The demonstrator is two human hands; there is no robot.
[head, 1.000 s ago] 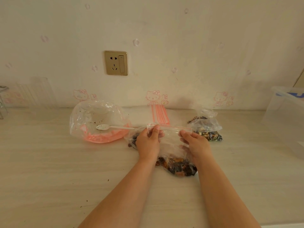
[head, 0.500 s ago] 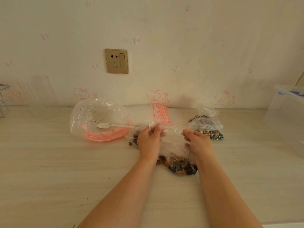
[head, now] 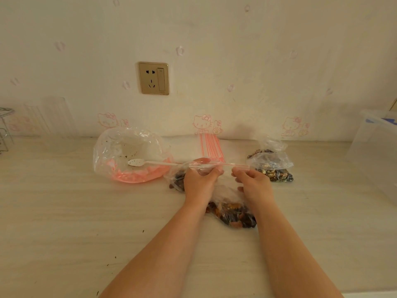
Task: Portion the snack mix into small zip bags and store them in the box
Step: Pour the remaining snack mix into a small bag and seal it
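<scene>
A small clear zip bag [head: 233,214] with dark snack mix at its bottom lies in front of me on the counter. My left hand [head: 200,181] pinches its red zip strip near the left end, and my right hand [head: 253,183] pinches the strip a little to the right. Another filled small bag [head: 177,179] lies partly hidden behind my left hand. Filled bags [head: 272,168] sit at the right. A stack of flat zip bags [head: 211,147] lies by the wall. The clear storage box [head: 378,151] stands at the far right.
A large, nearly emptied clear bag with a pink base [head: 131,155] sits at the left, a white plastic spoon [head: 148,162] resting across it. A wall socket [head: 153,78] is above. A wire rack [head: 5,130] stands at the far left edge. Crumbs dot the counter.
My right hand has slid left along the zip strip, closer to my left hand. The bag and my left hand have stayed nearly in place.
</scene>
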